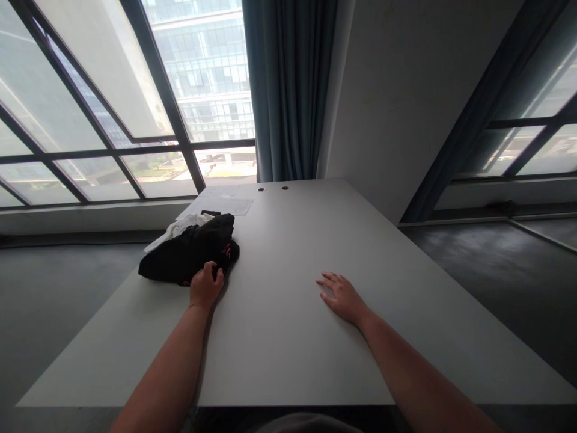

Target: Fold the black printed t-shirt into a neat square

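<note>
Black soft fabric bundle w/ small pink-red marks [184,255] lies on L part of the wide, flat white tabletop [279,343], rumpled & folded, its far R end sticking up a bit. L hand [206,285] is at its near R edge, fingers curled in & touching the fabric; can't tell if they're clamped on a fold or just resting there. R hand [341,296] is well apart from L, nr mid-tabletop, palm down, fingers loosely spread, nothing held; can't tell if whole palm touches the surface. Both forearms bare, reaching in from near edge. Just behind the bundle & partly hidden by it: crumpled white soft material [183,225], plus a small thin dark item [210,212], too small to ID. Past those, flat white printed paper sheets [238,207] lie nr far L corner, text unreadable. Two small round holes [285,188] nr far edge, side by side. Bkgd: long blue-grey pleated curtain [293,90] btwn dark-framed glass window [202,66] on L & plain grey wall [396,90] on R. Smooth grey floor [58,300] both sides.
</note>
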`<state>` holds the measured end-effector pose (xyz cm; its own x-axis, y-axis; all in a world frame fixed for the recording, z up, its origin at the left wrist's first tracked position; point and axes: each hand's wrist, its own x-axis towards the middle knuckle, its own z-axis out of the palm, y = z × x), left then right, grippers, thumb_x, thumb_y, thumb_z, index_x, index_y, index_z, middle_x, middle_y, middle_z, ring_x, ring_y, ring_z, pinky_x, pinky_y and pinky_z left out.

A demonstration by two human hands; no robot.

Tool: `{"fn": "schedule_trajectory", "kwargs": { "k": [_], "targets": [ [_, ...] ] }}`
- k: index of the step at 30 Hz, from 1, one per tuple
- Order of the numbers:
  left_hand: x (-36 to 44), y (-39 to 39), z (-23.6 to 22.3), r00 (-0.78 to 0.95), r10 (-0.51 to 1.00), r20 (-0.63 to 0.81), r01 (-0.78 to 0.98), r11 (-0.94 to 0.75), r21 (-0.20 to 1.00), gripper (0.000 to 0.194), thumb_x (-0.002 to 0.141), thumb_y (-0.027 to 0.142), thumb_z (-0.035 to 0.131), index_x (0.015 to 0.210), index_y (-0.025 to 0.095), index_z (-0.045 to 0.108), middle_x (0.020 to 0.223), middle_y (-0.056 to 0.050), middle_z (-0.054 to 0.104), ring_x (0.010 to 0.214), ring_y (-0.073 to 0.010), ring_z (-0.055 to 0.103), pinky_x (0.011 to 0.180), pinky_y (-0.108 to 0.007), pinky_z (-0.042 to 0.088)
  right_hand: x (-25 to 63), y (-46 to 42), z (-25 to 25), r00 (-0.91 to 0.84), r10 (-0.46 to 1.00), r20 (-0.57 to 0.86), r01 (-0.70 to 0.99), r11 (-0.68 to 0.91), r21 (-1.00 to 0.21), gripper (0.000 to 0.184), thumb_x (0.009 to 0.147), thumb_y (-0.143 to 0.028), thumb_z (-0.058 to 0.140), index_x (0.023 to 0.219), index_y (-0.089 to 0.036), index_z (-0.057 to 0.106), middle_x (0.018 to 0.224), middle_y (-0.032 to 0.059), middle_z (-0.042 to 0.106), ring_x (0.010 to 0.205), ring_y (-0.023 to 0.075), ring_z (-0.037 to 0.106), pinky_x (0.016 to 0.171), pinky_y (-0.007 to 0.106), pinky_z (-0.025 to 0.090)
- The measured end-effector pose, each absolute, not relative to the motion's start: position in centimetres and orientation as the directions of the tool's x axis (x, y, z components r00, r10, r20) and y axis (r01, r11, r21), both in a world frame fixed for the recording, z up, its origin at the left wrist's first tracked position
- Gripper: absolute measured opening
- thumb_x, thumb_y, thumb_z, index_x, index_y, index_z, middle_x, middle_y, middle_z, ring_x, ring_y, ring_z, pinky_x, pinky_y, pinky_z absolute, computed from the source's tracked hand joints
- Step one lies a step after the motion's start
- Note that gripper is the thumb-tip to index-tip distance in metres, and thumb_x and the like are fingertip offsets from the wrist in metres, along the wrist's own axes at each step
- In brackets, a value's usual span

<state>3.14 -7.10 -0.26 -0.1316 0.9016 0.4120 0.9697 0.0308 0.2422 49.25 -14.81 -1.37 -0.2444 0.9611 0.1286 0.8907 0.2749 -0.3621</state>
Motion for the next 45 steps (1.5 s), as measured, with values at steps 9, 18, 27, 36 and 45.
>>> {"fn": "schedule_trajectory", "kwargs": {
  "k": [9, 18, 27, 36, 45],
  "targets": [
    [2.9, -6.9, -1.0, -0.262, 0.904, 0.339, 0.839, 0.039, 0.542, 0.079, 0.095, 0.031, 0.059, 0.16, 0.011, 0.019, 0.108, -0.015, 0.076, 0.095, -0.03, 0.076, 0.085, -0.038, 0.055, 49.3, -14.8, -1.3, -0.242, 0.962, 0.124, 0.893, 0.271, -0.359, 0.05, 0.093, -0.036, 0.054, 0.14, -0.021, 0.067, 0.155, 0.0132, 0.054, 0.144, 0.0282, 0.047, 0.124, 0.047, 0.028],
    [2.5, -6.5, -0.5, -0.318, 0.851, 0.417, 0.878, 0.099, 0.468, 0.056, 0.1, 0.041, 0.049, 0.148, 0.013, 0.051, 0.113, -0.018, 0.072, 0.109, -0.0334, 0.068, 0.099, -0.045, 0.05, 49.2, -15.0, -1.0, -0.238, 0.963, 0.129, 0.89, 0.269, -0.368, 0.05, 0.093, -0.035, 0.055, 0.139, -0.02, 0.067, 0.154, 0.0133, 0.055, 0.143, 0.0277, 0.047, 0.124, 0.046, 0.028],
    [2.3, -6.9, -0.1, -0.43, 0.778, 0.458, 0.884, 0.259, 0.389, 0.039, 0.097, 0.039, 0.054, 0.124, 0.018, 0.071, 0.127, -0.019, 0.056, 0.116, -0.0365, 0.056, 0.098, -0.05, 0.047, 49.3, -14.8, -1.4, -0.241, 0.962, 0.127, 0.891, 0.271, -0.365, 0.05, 0.093, -0.035, 0.056, 0.139, -0.021, 0.067, 0.155, 0.0126, 0.054, 0.144, 0.0281, 0.047, 0.124, 0.047, 0.028],
    [4.8, -8.0, 0.1, -0.117, 0.798, 0.592, 0.977, -0.015, 0.214, 0.022, 0.099, 0.029, 0.048, 0.109, 0.018, 0.065, 0.139, -0.016, 0.063, 0.131, -0.0308, 0.056, 0.12, -0.053, 0.03, 49.3, -14.7, -1.5, -0.235, 0.964, 0.128, 0.892, 0.266, -0.365, 0.05, 0.092, -0.035, 0.056, 0.139, -0.021, 0.068, 0.156, 0.013, 0.053, 0.144, 0.0284, 0.047, 0.124, 0.047, 0.028],
    [9.7, -10.7, -0.2, 0.128, 0.817, 0.563, 0.941, -0.279, 0.191, 0.018, 0.098, 0.023, 0.05, 0.107, 0.021, 0.065, 0.124, -0.012, 0.075, 0.119, -0.0269, 0.067, 0.125, -0.054, 0.026, 49.4, -14.7, -1.5, -0.239, 0.962, 0.135, 0.89, 0.272, -0.366, 0.049, 0.093, -0.035, 0.055, 0.138, -0.021, 0.068, 0.154, 0.0134, 0.055, 0.143, 0.0282, 0.048, 0.123, 0.048, 0.029]
  ]
}}
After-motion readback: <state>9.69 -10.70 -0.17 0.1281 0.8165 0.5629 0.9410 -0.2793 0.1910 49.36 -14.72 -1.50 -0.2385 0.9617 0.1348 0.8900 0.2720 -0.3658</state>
